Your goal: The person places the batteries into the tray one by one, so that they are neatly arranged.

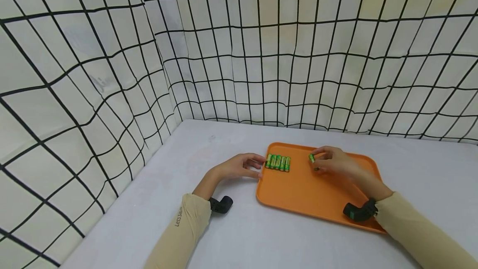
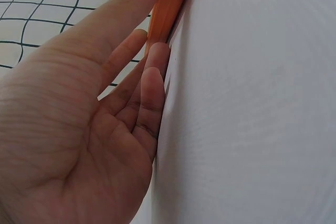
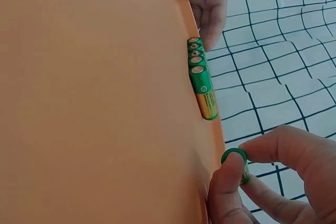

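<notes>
An orange tray (image 1: 295, 194) lies on the white table. Several green-and-gold batteries (image 1: 278, 163) stand side by side in a row near its left end. My right hand (image 1: 333, 162) pinches one more green battery (image 3: 235, 157) between thumb and fingertips, over the tray to the right of the row. A small dark-and-green end (image 1: 316, 169) shows just below those fingers. At the tray's left rim (image 2: 170, 6), my left hand (image 1: 240, 166) rests with loosely bent fingers, its thumb and fingertips right at the edge and nothing gripped.
White cloth (image 1: 242, 231) covers the table around the tray. Behind and to the left rises a white wall with black netting (image 1: 231, 69). Each wrist carries a black camera mount, the left one (image 1: 221, 205) low over the cloth, the right one (image 1: 359, 211) above the tray.
</notes>
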Demonstrator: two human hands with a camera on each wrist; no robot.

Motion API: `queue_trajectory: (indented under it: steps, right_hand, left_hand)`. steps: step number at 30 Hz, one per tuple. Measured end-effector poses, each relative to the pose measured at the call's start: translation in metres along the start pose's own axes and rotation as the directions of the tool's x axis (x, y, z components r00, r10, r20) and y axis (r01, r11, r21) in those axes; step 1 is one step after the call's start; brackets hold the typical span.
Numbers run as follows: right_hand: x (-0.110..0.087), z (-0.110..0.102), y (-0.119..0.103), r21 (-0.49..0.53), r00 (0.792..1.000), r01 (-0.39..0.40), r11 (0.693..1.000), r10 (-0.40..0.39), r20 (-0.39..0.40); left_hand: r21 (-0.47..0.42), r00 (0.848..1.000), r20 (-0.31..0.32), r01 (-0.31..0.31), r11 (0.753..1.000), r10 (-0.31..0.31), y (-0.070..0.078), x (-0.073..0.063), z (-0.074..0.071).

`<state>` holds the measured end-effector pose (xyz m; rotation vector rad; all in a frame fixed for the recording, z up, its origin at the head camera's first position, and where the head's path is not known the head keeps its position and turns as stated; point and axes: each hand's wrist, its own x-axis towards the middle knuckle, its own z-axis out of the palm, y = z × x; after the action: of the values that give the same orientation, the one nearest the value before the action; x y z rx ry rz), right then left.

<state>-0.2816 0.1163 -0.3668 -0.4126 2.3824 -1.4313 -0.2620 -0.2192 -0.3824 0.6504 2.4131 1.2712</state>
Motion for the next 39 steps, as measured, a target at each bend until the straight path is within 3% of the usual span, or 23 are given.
queue_trajectory:
  steps: [10,17,39]
  right_hand:
    - [0.000,0.013,-0.008,-0.029,1.000,-0.012,1.000,0.012,0.021]
    - [0.013,0.028,-0.011,0.126,0.999,0.010,0.992,-0.014,0.030]
    - [0.022,0.041,-0.010,0.165,0.996,0.061,0.984,-0.070,0.046]
  left_hand:
    - [0.000,1.000,0.000,0.000,1.000,0.000,-0.002,0.001,0.000]
    - [0.003,1.000,0.002,0.000,1.000,0.000,0.000,0.002,0.000]
    - [0.025,1.000,-0.004,0.013,1.000,-0.013,-0.002,0.004,0.000]
